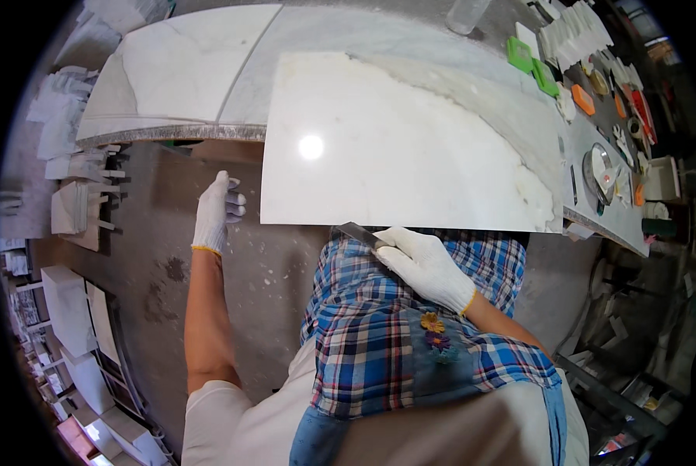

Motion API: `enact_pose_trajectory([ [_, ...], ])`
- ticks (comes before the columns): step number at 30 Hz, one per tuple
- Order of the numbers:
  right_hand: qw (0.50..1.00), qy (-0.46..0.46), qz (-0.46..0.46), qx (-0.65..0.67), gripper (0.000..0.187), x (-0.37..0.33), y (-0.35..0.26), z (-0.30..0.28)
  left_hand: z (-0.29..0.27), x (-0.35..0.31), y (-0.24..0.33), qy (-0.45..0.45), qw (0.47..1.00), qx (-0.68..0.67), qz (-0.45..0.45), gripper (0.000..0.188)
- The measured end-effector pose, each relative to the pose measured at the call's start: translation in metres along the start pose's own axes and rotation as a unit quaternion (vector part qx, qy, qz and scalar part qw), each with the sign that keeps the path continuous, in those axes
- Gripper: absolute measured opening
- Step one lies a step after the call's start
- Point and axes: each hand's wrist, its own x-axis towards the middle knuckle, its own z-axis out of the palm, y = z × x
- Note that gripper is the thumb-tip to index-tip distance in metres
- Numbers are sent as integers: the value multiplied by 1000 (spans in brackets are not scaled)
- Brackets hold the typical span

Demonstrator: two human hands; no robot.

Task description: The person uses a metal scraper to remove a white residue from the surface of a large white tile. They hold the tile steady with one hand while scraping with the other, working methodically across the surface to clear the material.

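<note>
Plaid apron [363,349] is showing nearest. Right hand [422,260] is clutching a flat tool [361,234] beside the white slab [410,147] lying across the table [614,224]; left hand [219,210] is hovering empty, loosely curled. Work is seemingly underway; what's remaining isn't showing.

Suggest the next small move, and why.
Probably bring the left hand to the white slab to steady it: that hand is off the slab, beyond its left edge, with nothing visible in it, while the right hand holds a flat tool by the near edge. Contact there is unclear.
</note>
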Motion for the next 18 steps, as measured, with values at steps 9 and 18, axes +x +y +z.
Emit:
enact_pose_trajectory([
  [9,876,-64,-24,477,17,61,10,10,79,-21,35,4,984,98,148,61],
  [18,791,164,-72,584,18,45,87,-52,82,-24,46,52,961,210,174,55],
])
